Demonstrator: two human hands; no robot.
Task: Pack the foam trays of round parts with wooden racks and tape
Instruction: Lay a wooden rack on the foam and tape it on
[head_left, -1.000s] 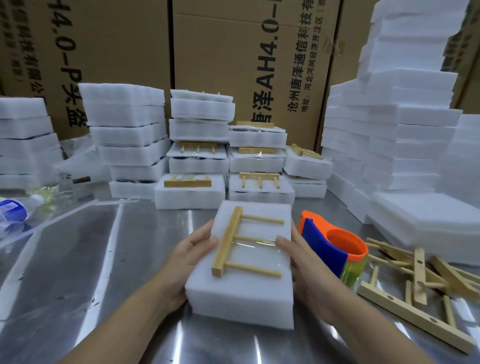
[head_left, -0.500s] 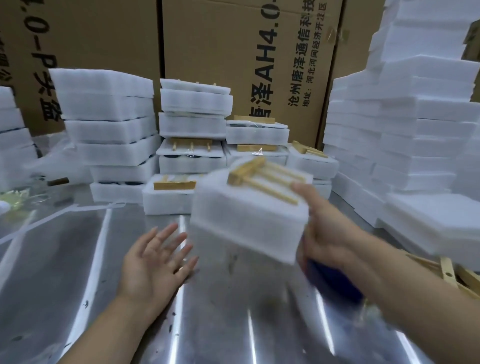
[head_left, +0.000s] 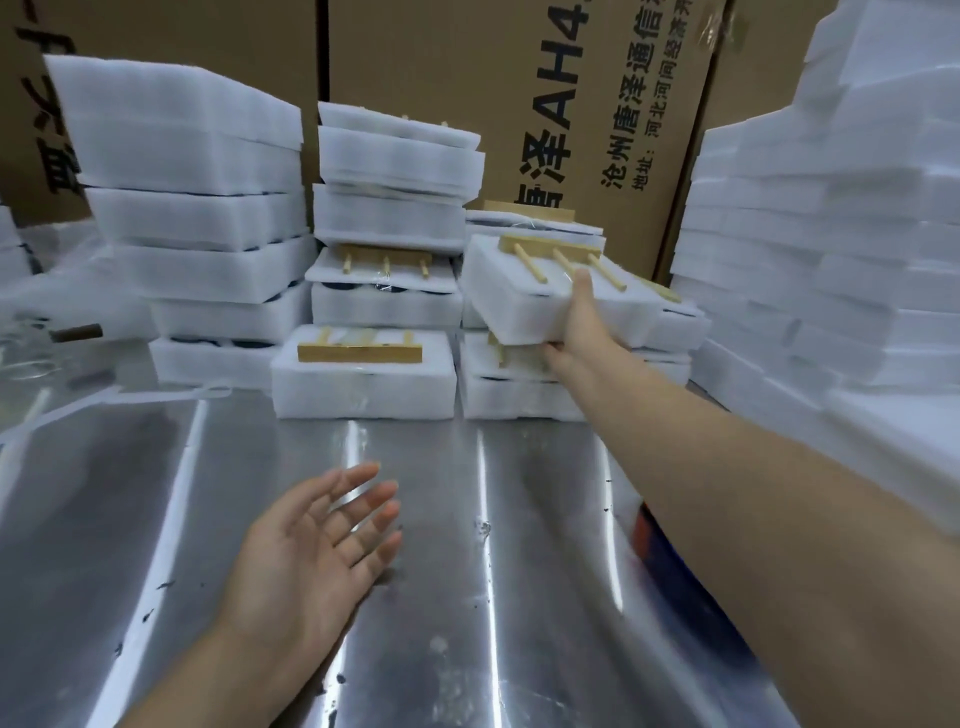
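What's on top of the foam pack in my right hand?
A wooden rack with three pegs, on the foam pack. The thumb of the right hand covers the middle peg's end.

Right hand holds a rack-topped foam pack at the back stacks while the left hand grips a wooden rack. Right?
No. The head view shows the left hand open over the metal table, gripping nothing; the right hand does hold the foam pack.
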